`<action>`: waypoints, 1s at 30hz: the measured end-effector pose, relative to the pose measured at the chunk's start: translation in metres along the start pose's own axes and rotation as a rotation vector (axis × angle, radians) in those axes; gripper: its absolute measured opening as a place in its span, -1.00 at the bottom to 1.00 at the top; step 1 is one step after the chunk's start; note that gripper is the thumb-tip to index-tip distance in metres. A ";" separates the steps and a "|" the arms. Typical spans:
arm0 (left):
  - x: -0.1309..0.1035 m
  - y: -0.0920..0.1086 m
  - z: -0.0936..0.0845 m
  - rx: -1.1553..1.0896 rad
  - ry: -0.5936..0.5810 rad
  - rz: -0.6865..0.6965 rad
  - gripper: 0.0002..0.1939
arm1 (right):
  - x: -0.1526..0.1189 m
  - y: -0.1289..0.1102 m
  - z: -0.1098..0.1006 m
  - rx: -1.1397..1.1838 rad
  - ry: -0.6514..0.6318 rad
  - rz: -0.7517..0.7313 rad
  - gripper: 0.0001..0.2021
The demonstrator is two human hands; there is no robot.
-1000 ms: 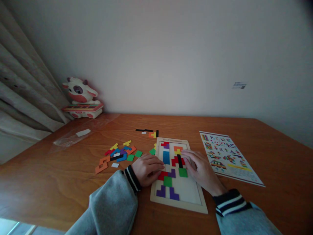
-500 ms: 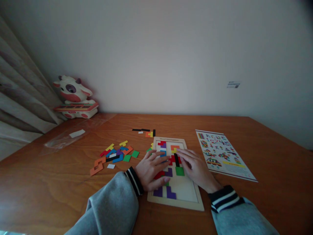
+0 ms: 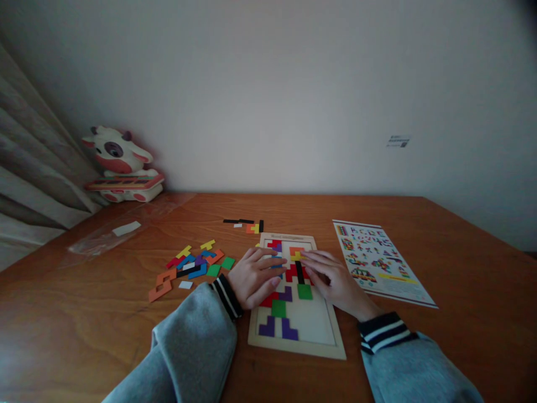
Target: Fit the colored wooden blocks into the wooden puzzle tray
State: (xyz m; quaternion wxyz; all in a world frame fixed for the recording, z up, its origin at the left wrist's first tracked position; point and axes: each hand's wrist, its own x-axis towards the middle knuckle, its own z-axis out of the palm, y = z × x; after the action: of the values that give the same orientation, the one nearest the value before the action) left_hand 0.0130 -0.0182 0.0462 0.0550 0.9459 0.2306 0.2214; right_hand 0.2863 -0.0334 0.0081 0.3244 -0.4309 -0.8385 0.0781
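Note:
A pale wooden puzzle board [image 3: 319,330] lies on the table with flat coloured pieces in its frame. My left hand [image 3: 257,275] rests over the board's left side, fingers stretched and apart, hiding some pieces there. My right hand [image 3: 335,282] reaches in from the right, fingers extended, its fingertips at the yellow piece [image 3: 296,256] and beside the black bar [image 3: 299,272]. Below that bar sits a green square [image 3: 305,291]. Another green square [image 3: 278,308] lies lower left, above two purple pieces [image 3: 289,330]. Neither hand visibly lifts a piece.
Loose coloured pieces [image 3: 197,270] lie in a pile left of the board, and a few more [image 3: 254,228] lie behind it. A printed pattern sheet [image 3: 384,263] is to the right. At the back left are a clear plastic bag [image 3: 104,235] and a cow toy [image 3: 123,165].
My left hand has moved slightly up and back from the board's lower part, uncovering the lower green square. My right hand stays by the yellow piece. The view has shifted a little.

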 end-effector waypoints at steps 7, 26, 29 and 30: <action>0.001 0.009 0.005 -0.016 -0.069 0.016 -0.55 | 0.003 0.005 0.001 -0.041 -0.019 -0.064 -0.67; 0.005 0.011 0.006 -0.077 -0.122 -0.013 -0.55 | 0.003 0.005 0.003 -0.071 -0.087 -0.048 -0.69; 0.005 0.011 0.005 -0.077 -0.116 -0.008 -0.55 | 0.003 0.005 0.002 -0.077 -0.098 -0.049 -0.69; 0.005 0.011 0.005 -0.077 -0.115 -0.010 -0.55 | 0.003 0.005 0.002 -0.077 -0.098 -0.052 -0.69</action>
State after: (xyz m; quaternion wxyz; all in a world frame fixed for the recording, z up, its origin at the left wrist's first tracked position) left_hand 0.0240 -0.0253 0.0458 0.1053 0.9532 0.2230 0.1751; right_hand 0.2871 -0.0274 0.0059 0.2682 -0.4166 -0.8667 0.0581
